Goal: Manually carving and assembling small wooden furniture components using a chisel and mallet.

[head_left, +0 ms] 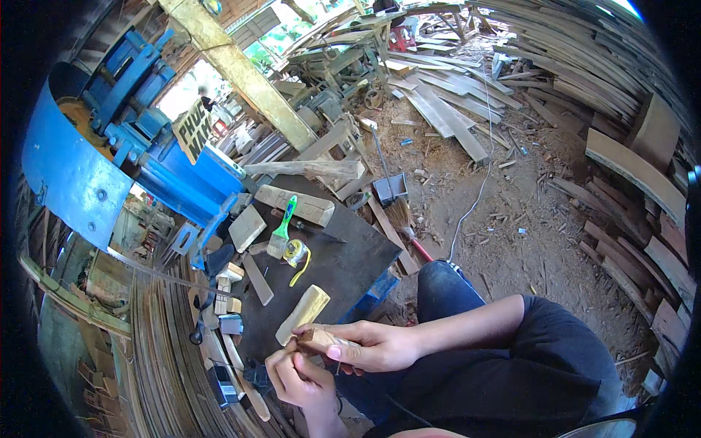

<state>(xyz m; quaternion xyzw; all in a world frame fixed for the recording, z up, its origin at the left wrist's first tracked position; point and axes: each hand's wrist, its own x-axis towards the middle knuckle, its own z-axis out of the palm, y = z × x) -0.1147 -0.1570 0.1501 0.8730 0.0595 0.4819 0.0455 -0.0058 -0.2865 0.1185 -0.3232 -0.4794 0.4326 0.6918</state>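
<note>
My right hand (380, 347) is wrapped round a small wooden block (318, 339), with the thumb along its near side. At the block's left end, my left hand (298, 379) has its fingers curled in and pressed against the wood. Whether the left fingers also pinch something small is hidden. Just beyond the hands, a pale, slightly curved wood piece (303, 314) lies on the dark table (350, 266). Farther back on the table are a paintbrush with a green handle (285, 219) and a yellow tape measure (294, 252) with its tape partly out.
A large blue bandsaw (186, 182) stands at the left, its blade (157, 276) running down past the table. Wood offcuts (296, 204) lie about the tabletop. Planks (621, 66) are stacked at the right. A dustpan (390, 188) and a white cable (475, 190) are on the littered floor.
</note>
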